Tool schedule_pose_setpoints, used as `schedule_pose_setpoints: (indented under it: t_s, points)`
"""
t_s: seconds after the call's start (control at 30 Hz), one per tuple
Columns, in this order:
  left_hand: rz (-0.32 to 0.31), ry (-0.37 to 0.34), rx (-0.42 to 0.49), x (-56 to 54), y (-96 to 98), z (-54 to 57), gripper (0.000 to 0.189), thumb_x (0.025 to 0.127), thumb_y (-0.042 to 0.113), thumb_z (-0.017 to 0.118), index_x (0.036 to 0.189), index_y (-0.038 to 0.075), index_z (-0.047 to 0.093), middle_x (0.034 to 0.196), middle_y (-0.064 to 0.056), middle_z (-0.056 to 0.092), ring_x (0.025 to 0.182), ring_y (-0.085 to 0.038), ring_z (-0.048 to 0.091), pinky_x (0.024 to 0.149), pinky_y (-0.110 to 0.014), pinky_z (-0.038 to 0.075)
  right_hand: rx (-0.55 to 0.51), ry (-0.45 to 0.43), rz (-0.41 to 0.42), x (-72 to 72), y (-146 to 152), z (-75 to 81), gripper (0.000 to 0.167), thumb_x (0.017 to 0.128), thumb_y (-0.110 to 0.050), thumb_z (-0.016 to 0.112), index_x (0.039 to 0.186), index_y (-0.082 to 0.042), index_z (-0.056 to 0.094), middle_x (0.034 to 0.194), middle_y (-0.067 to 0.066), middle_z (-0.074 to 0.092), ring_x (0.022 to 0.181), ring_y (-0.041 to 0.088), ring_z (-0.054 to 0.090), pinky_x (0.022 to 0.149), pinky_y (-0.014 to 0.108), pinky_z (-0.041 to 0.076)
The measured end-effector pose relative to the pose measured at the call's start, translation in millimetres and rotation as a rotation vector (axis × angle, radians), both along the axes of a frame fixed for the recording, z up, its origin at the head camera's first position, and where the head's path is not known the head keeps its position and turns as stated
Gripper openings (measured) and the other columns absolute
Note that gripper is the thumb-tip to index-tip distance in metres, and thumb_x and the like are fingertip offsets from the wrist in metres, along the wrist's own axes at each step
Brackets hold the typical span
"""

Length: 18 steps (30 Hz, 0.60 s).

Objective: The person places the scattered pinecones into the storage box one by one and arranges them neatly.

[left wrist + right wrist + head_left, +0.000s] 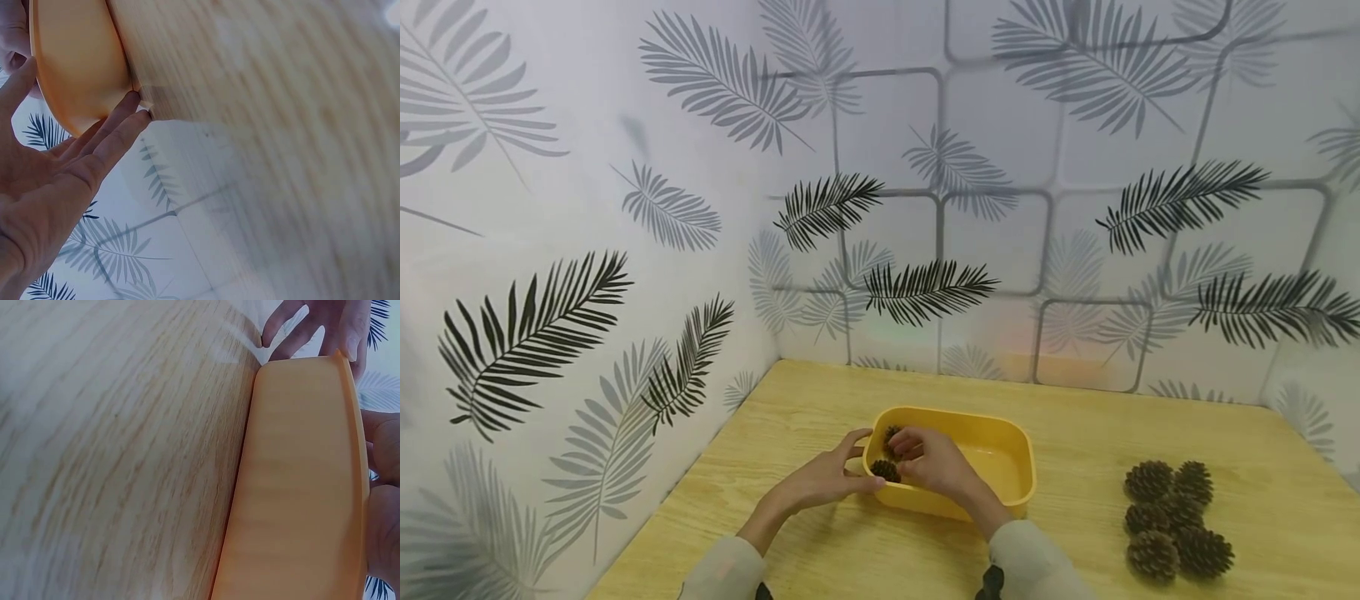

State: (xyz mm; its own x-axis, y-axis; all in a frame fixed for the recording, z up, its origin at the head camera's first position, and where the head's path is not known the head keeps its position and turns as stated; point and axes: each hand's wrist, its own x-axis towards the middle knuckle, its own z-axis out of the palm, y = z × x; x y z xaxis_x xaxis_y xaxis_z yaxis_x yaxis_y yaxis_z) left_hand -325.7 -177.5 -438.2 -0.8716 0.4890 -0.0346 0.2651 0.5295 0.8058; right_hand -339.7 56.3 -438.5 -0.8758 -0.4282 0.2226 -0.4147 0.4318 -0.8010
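A yellow plastic bin (1000, 458) stands on the table. Two brown pine cones lie at its left end, a nearer one (885, 471) and a farther one (891, 440) partly covered by fingers. My left hand (820, 479) spreads around the bin's left end, thumb by the near corner; in the left wrist view its fairly straight fingers touch the outer wall. Reaching over the near rim, my right hand (936, 462) has bent fingers at the pine cones. Whether it grips one is hidden. In the right wrist view the bin's side wall (300, 475) blocks the inside.
On the right of the wood-grain table (1075, 533) sits a cluster of several pine cones (1176, 517). Leaf-patterned walls (895, 250) rise behind the table and along its left side.
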Motion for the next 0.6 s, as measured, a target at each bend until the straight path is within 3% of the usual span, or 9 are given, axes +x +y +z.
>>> schedule_pose_setpoints:
  t_s: [0.2, 0.43, 0.6]
  points:
    - [0.002, -0.002, -0.002, -0.4, 0.3, -1.3, 0.089, 0.097, 0.05, 0.071, 0.165, 0.018, 0.023, 0.16, -0.018, 0.044, 0.123, -0.033, 0.066, 0.094, -0.05, 0.056, -0.035, 0.037, -0.031, -0.2, 0.7, -1.0, 0.025, 0.095, 0.005, 0.069, 0.12, 0.002, 0.07, 0.114, 0.019, 0.07, 0.101, 0.03, 0.067, 0.087, 0.048, 0.058]
    - [0.004, -0.006, 0.007, 0.1, 2.0, 0.0, 0.089, 0.097, 0.048, 0.071, 0.165, 0.018, 0.023, 0.16, -0.019, 0.044, 0.124, -0.034, 0.066, 0.095, -0.052, 0.056, -0.089, 0.084, -0.09, 1.6, 2.2, 2.1, 0.022, 0.096, 0.004, 0.07, 0.117, -0.001, 0.072, 0.108, 0.015, 0.073, 0.093, 0.023, 0.068, 0.082, 0.038, 0.06]
    - [0.003, -0.012, 0.009, 1.1, 2.1, 1.7, 0.088, 0.098, 0.048, 0.071, 0.165, 0.017, 0.023, 0.16, -0.019, 0.044, 0.125, -0.035, 0.065, 0.096, -0.053, 0.055, -0.107, 0.093, -0.079, 4.1, 4.6, 4.7, 0.022, 0.095, 0.003, 0.072, 0.117, -0.001, 0.072, 0.107, 0.014, 0.073, 0.093, 0.022, 0.069, 0.081, 0.034, 0.06]
